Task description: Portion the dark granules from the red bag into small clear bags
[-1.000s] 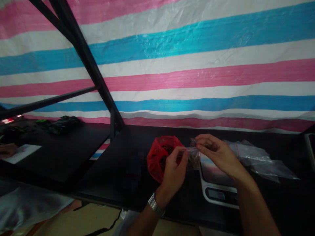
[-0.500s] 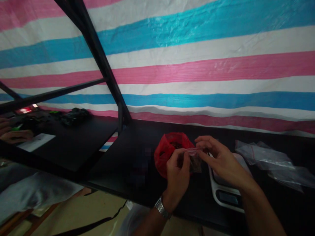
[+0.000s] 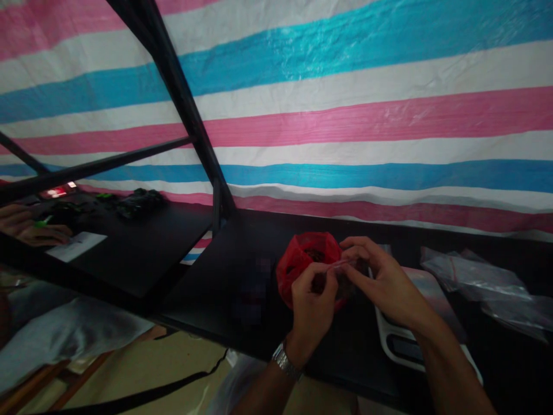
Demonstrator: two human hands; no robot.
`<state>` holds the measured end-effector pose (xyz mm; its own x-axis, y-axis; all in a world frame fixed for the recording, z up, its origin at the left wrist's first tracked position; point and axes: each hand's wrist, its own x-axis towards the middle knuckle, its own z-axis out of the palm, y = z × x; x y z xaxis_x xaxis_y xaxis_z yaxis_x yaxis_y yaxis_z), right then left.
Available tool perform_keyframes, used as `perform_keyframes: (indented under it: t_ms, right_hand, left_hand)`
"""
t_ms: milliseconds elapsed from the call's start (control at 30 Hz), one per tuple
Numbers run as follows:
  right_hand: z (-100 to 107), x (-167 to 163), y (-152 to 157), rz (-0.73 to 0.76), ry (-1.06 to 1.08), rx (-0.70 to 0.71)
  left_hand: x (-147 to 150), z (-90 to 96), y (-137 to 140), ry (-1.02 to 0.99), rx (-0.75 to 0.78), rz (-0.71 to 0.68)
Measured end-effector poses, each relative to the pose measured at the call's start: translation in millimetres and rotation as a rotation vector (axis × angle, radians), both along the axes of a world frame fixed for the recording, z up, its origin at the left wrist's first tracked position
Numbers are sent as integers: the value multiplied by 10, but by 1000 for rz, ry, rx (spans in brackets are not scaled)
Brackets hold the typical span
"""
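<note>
Between my two hands is a small clear zip bag (image 3: 344,280), its top edge pinched by both. My left hand (image 3: 313,297), with a metal watch at the wrist, grips the near left end of that edge between thumb and fingers. My right hand (image 3: 380,276) pinches the other end. What lies inside the zip bag is dark and blurred. Right behind my left hand stands an open red bag (image 3: 288,268) with small brown pieces in it. Partly under my right forearm is a white digital scale (image 3: 391,340) with a dark display.
Several clear plastic bags (image 3: 488,279) lie at the right of the black table (image 3: 207,294). A black metal frame (image 3: 190,115) rises at left before a striped sheet (image 3: 345,121). Beyond it, another person's hand (image 3: 45,233) rests by white paper (image 3: 80,245).
The zip bag's top edge has tilted between my fingers, and both hands keep their pinch. The view has shifted slightly, so the table things appear a little farther right.
</note>
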<state>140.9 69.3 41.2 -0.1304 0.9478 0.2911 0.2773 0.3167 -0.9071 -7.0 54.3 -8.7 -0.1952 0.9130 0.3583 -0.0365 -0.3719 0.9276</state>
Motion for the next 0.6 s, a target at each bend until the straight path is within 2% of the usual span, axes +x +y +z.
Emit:
perform_keyframes:
  t_ms: [267,500,600]
  right_hand:
    - [35,-83,-11,19,-36,39]
    - [23,-118,-22,-4,-45,111]
    - [101,-130,-51,40,-13,65]
  left_hand:
    - [-37,-66,0,-18,-32,-77]
    - [-148,-20,68,3,-45,-151]
    - [-113,-14,-30,-40,-22,-99]
